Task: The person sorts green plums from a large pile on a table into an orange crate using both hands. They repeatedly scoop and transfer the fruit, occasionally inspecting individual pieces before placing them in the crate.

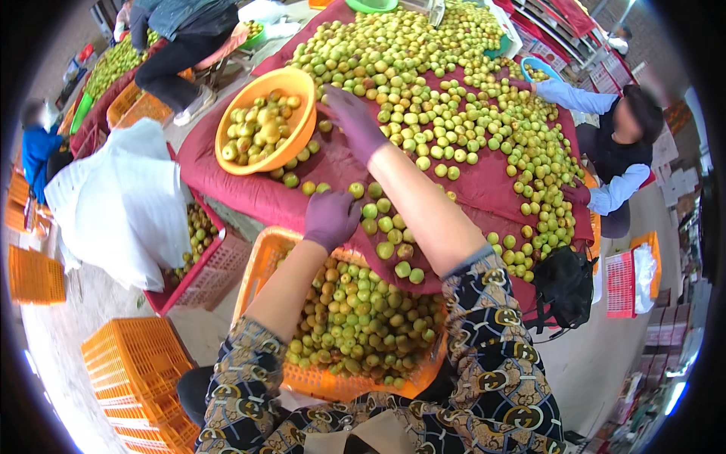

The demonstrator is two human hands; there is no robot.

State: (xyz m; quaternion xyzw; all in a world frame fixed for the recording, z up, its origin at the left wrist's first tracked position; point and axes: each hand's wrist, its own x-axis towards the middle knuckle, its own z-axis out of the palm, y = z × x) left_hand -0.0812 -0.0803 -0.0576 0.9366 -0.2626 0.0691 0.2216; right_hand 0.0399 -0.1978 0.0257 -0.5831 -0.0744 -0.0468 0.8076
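Both my hands wear thin purple gloves. My right hand (354, 120) reaches over the dark red cloth (255, 196), just right of a tilted orange plastic bowl (309, 127) that holds green-brown jujubes (266, 127); its fingers are near the bowl's rim. My left hand (333, 218) is at the cloth's near edge with fingers curled down, beside a few loose jujubes; whether it holds one is hidden. Below my forearms an orange plastic crate (295, 380) is largely filled with jujubes (363, 318). Many more jujubes (420, 45) spread across the cloth.
A co-worker (618, 136) in purple gloves sits at the right edge of the cloth. A black bag (567, 286) lies at the near right corner. On the left are a red crate (218, 261) of jujubes, a white sheet (125, 198) and stacked orange crates (136, 374).
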